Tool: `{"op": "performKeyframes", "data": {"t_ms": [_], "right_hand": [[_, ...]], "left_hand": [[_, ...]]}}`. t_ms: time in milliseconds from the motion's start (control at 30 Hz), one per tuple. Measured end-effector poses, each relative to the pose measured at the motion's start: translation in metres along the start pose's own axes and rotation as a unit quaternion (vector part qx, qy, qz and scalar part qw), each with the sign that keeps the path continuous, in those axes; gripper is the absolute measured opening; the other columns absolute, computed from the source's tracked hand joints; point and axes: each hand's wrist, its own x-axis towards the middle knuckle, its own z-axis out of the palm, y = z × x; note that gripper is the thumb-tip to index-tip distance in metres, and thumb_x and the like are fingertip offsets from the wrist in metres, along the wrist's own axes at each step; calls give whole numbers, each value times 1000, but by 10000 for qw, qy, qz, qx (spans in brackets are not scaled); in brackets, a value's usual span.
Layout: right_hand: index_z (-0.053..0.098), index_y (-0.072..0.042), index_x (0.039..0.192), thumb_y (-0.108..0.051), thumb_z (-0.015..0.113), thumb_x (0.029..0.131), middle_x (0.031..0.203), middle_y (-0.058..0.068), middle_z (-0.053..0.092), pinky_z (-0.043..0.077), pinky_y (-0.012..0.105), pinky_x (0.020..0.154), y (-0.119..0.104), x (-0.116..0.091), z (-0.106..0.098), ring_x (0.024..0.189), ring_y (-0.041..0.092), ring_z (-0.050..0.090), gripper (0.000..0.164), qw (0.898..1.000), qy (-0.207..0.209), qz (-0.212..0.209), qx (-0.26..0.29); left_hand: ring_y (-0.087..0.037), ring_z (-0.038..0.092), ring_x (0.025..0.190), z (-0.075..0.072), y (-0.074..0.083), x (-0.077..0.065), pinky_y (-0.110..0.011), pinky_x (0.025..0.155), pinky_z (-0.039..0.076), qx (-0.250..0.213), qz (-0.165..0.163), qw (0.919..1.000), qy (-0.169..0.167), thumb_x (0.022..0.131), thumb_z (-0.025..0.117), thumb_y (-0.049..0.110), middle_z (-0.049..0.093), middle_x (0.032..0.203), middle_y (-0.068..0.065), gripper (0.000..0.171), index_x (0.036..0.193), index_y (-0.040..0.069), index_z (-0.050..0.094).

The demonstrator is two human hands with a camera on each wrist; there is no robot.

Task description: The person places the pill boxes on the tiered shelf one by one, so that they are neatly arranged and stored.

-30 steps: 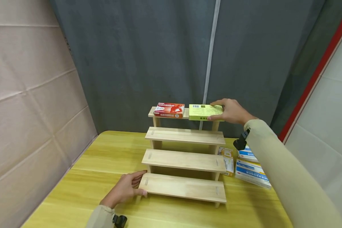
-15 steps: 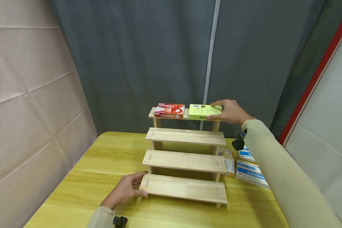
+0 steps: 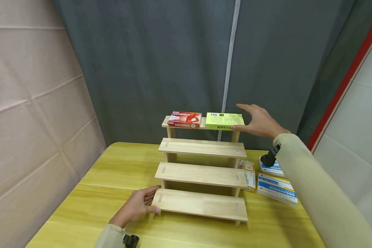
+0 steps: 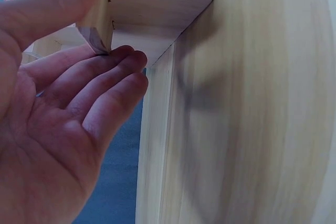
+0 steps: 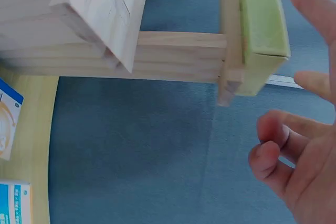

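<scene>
A stepped wooden display rack (image 3: 201,175) stands on the table. My left hand (image 3: 136,206) holds the left end of its lowest step, thumb at the front corner and fingers behind. In the left wrist view the thumb and fingers (image 4: 113,95) straddle the step's end. On the top step a red medicine box (image 3: 184,120) lies at the left, and a yellow-green medicine box (image 3: 224,121) lies flat at the right. Beside the green box my right hand (image 3: 260,121) is spread with nothing in it, its thumb tip overlapping the box's front corner in the head view.
To the right of the rack, an orange-and-white box (image 3: 249,175) and blue-and-white boxes (image 3: 277,188) lie on the table (image 3: 111,172). Behind stands a grey curtain (image 3: 148,69); a pale fabric wall (image 3: 34,113) borders the left side.
My right hand has let go of the green box and drawn back to the right, its fingers spreading. The box stays on the top step. My left hand has not moved.
</scene>
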Motion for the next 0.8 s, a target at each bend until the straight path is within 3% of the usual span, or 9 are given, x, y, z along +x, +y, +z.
{"op": "performKeyframes", "data": {"t_ms": [100,200,333,600,800], "right_hand": [[32,-14,159,-59,73,86,159,27,32,34,76,111,4,-14,-4,143,50,34,95,9993,363,-20,-42],[34,-13,157,-55,73,87,150,27,40,51,66,94,12,-29,-6,115,44,56,91,9972,736,-96,-63],[36,-10,156,-50,74,88,143,27,45,57,53,75,22,-48,-4,80,29,61,88,9950,984,-120,-96],[45,-4,150,-48,75,88,129,26,58,59,54,75,43,-82,14,86,29,65,82,9964,789,-201,-241],[53,-4,143,-52,74,88,130,24,62,59,56,81,58,-101,34,99,33,66,76,9986,237,-264,-388]], "left_hand": [[-46,50,136,0,0,0,-40,106,55,-20,3,10000,-3,77,87,27,45,152,-28,90,151,-2,42],[-47,49,137,0,1,0,-40,107,54,-41,28,10000,-22,78,86,27,44,152,-29,91,151,-3,41],[-47,48,138,0,1,0,-42,108,53,-55,16,10000,-9,78,86,26,44,153,-28,90,151,-2,41],[-46,49,137,-1,1,0,-43,108,53,-32,-4,10000,-28,78,86,29,43,154,-28,91,152,1,42],[-46,48,138,-1,-1,1,-40,109,53,-116,0,9999,-34,78,86,29,42,153,-29,92,152,-1,40]]}}
